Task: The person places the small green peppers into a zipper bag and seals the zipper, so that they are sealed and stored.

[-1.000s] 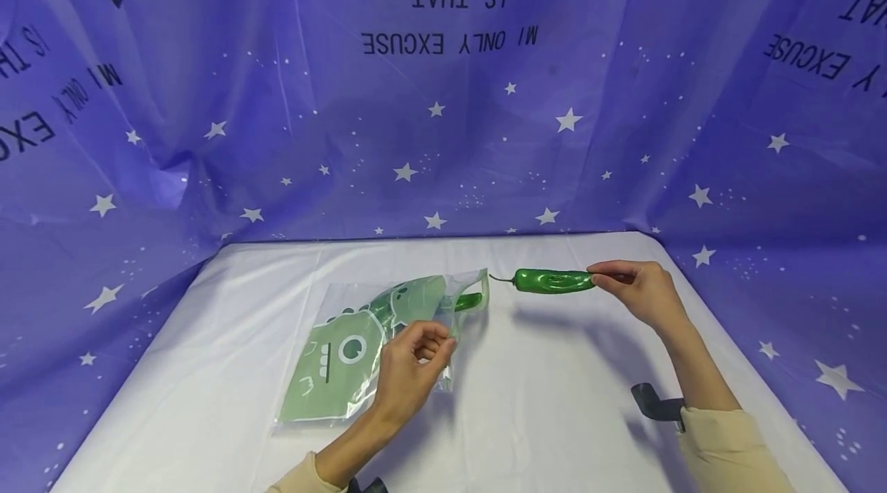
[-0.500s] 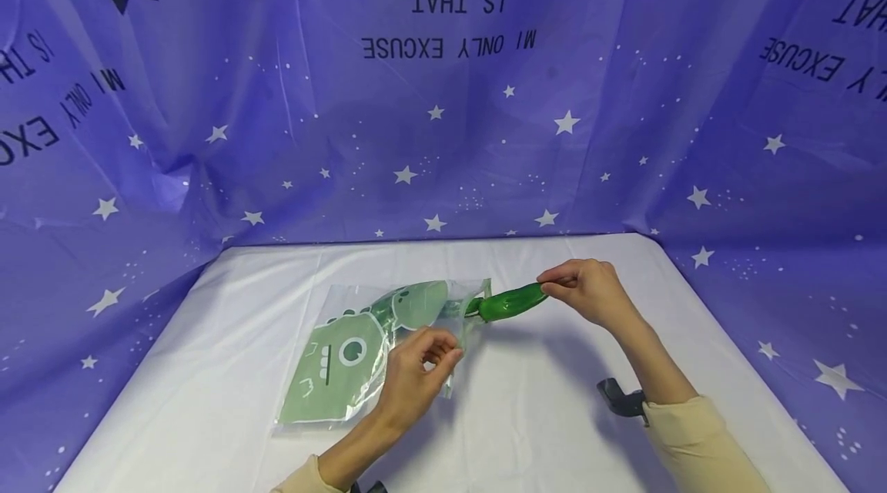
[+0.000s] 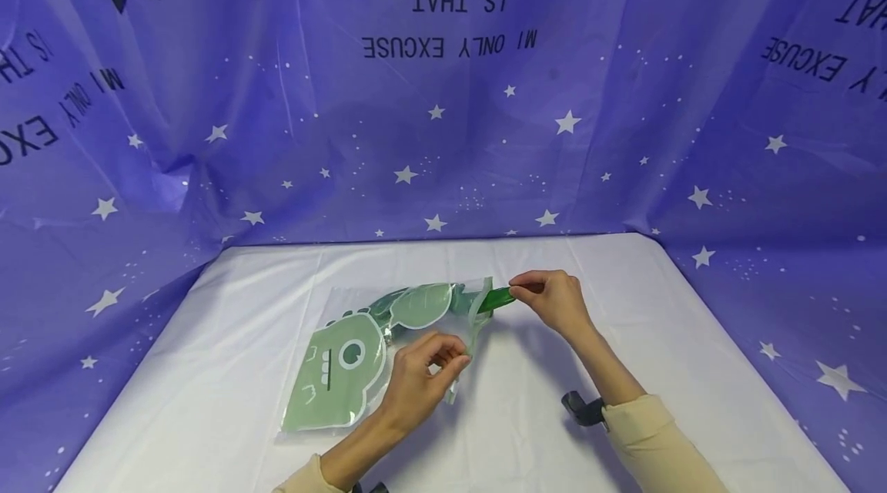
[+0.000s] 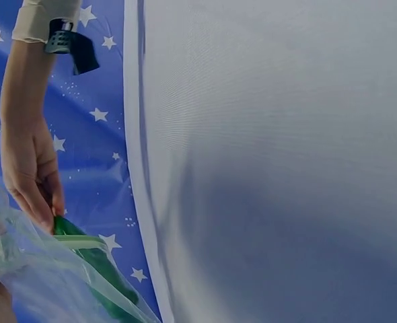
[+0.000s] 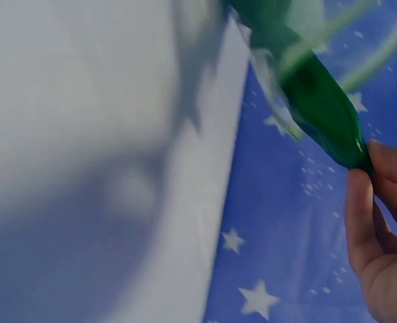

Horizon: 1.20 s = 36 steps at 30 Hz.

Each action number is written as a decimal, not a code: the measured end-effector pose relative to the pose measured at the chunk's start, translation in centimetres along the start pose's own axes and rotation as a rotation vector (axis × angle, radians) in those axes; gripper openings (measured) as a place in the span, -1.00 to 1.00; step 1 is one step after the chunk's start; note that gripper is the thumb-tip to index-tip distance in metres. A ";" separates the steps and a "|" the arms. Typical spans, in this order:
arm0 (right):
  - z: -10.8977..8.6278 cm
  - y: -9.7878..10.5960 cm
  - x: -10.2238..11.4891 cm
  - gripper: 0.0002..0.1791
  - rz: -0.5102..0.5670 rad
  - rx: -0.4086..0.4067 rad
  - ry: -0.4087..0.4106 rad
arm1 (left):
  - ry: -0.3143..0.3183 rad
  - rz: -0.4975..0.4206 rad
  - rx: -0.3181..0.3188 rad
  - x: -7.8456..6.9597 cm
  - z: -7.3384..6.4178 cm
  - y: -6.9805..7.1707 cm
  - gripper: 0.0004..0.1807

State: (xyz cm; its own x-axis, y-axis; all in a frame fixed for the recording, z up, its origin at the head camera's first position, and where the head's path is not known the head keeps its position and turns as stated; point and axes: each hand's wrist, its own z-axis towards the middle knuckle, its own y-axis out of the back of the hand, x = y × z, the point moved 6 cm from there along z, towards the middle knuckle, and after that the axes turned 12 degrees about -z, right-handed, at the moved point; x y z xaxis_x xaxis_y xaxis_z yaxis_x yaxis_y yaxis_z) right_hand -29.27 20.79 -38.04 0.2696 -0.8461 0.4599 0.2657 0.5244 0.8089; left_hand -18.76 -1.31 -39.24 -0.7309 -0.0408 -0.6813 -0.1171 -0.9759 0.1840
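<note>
A clear zip bag [image 3: 326, 393] printed with a green one-eyed monster lies on the white table, its mouth facing right. My left hand [image 3: 424, 373] pinches the near side of that mouth between thumb and fingers. A shiny green chili pepper [image 3: 496, 298] is partly inside the opening, its outer end sticking out. Thumb and fingertips of my right hand [image 3: 554, 300] pinch that tip. In the right wrist view the pepper [image 5: 326, 114] passes between the pale green zip edges [image 5: 380, 57]. Another green pepper [image 3: 385, 303] shows through the plastic, partly hidden by the print.
A white cloth covers the table [image 3: 540, 431]. Purple curtains [image 3: 485, 154] with stars and lettering hang behind and at both sides. A dark camera mount [image 3: 584, 409] sits at my right wrist, beside a beige sleeve [image 3: 647, 435].
My right hand has moved left, bringing the pepper from outside the bag to mostly within its mouth. My left hand keeps its pinch on the edge, shifting slightly right.
</note>
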 end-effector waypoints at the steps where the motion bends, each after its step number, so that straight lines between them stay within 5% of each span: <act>1: -0.1 -0.5 0.0 -0.87 0.015 -0.010 -0.016 | -0.010 0.001 0.001 -0.4 0.2 0.0 -0.79; 7: -0.4 -3.1 -0.3 -0.86 0.097 -0.034 -0.103 | -0.058 -0.006 -0.007 -2.6 1.1 0.0 -0.75; 18: -0.1 -5.6 0.7 -0.82 0.230 0.062 -0.124 | -0.039 -0.028 0.005 0.6 0.1 0.1 -0.84; 36: -0.2 -8.3 2.6 -0.87 0.299 0.164 -0.094 | -0.076 -0.046 0.015 0.5 0.4 0.3 -0.87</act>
State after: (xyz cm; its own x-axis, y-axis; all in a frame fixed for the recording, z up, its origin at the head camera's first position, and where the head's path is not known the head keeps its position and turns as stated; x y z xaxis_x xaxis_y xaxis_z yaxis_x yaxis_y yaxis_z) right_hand -30.64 14.22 -43.62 0.2242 -0.6667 0.7108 0.0337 0.7342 0.6781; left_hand -19.49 -1.53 -39.24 -0.7732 0.0212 -0.6338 -0.1618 -0.9729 0.1649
